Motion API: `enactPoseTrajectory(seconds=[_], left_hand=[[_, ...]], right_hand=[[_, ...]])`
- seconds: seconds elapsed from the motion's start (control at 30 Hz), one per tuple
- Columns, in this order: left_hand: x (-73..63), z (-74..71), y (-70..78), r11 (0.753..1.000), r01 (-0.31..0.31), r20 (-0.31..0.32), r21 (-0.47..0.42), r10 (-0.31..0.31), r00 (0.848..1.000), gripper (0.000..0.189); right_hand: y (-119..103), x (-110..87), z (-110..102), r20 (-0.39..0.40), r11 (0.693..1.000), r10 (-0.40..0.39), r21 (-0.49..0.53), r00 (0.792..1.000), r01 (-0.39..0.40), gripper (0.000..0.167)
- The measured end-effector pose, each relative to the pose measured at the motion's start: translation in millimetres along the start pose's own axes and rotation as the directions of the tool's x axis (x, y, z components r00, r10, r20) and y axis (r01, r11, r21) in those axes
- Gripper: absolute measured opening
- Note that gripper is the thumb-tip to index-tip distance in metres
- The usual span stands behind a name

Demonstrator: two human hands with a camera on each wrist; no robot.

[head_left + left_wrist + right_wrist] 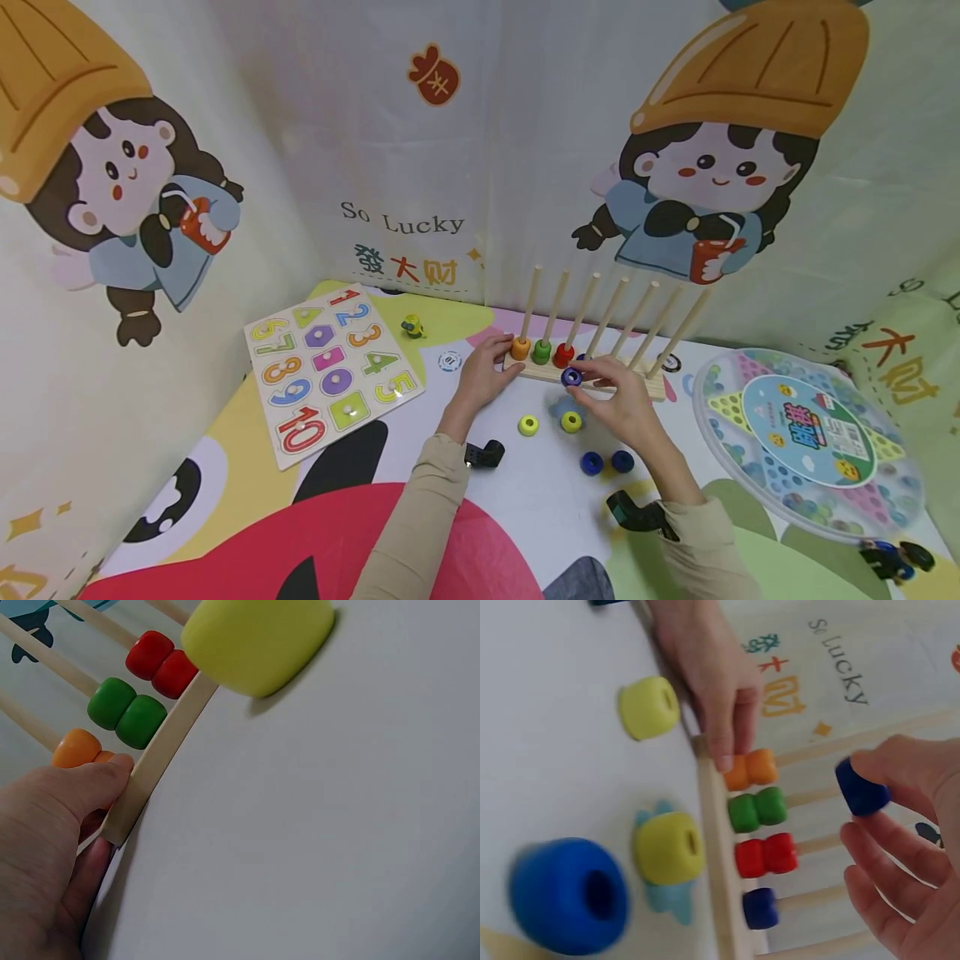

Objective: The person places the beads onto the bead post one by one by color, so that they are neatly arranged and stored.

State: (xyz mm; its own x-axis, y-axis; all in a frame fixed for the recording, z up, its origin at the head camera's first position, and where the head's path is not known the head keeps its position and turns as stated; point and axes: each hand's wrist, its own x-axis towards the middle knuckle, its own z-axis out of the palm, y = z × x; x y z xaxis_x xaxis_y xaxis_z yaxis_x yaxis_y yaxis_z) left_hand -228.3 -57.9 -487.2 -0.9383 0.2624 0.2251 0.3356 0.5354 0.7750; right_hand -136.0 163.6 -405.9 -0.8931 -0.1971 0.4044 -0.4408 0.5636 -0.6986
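A wooden peg stand (615, 385) with tall upright pegs stands at the back of the table. My left hand (483, 375) grips its left end, thumb at the orange beads (750, 769) and fingers round the base's end. Between thumb and fingertips, my right hand (626, 404) pinches a dark blue bead (861, 789), held in front of the stand and off the pegs. Pairs of orange, green (757, 808) and red beads (766, 855) sit on the first three pegs. The fourth peg carries one dark blue bead (760, 908); the bead in my hand partly covers that spot in the head view.
Two yellow beads (528, 426) and two blue beads (592, 463) lie in front of the stand. A number puzzle board (322, 333) is at left, beside a small yellow-green toy (412, 326). At right lies a round Chinese checkers set (806, 442). A patterned curtain (420, 167) hangs behind.
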Motion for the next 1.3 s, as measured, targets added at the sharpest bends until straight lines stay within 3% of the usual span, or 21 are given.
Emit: enactPoseTrajectory(seconds=[0.2,0.5,0.8,1.1,1.3], left_hand=[[-0.6,-0.5,0.2,1.0,-0.003,0.0,0.001,0.003,1.0,0.048],[-1.4,-1.2,-0.2,1.0,0.003,0.003,-0.007,-0.003,1.0,0.048],[-2.3,-1.8,0.0,1.0,0.0,0.003,-0.009,0.0,1.0,0.048],[-1.0,-0.6,-0.3,1.0,-0.004,0.0,-0.005,0.004,1.0,0.048],[-0.7,-0.5,0.6,1.0,-0.023,-0.005,0.007,0.023,1.0,0.047]], right_hand=[[-7,11.8,-12,-0.15,0.998,0.053,-0.014,0.987,-0.056,0.035],[-19,30.1,-30,-0.344,0.997,0.067,0.058,0.936,-0.05,0.033],[-32,46.8,-45,-0.447,0.988,0.067,0.155,0.892,0.004,0.031],[-41,60.7,-54,-0.56,0.997,0.073,0.064,0.826,-0.045,0.029],[-43,66.3,-55,-0.563,0.998,0.055,-0.005,0.825,-0.07,0.028]])
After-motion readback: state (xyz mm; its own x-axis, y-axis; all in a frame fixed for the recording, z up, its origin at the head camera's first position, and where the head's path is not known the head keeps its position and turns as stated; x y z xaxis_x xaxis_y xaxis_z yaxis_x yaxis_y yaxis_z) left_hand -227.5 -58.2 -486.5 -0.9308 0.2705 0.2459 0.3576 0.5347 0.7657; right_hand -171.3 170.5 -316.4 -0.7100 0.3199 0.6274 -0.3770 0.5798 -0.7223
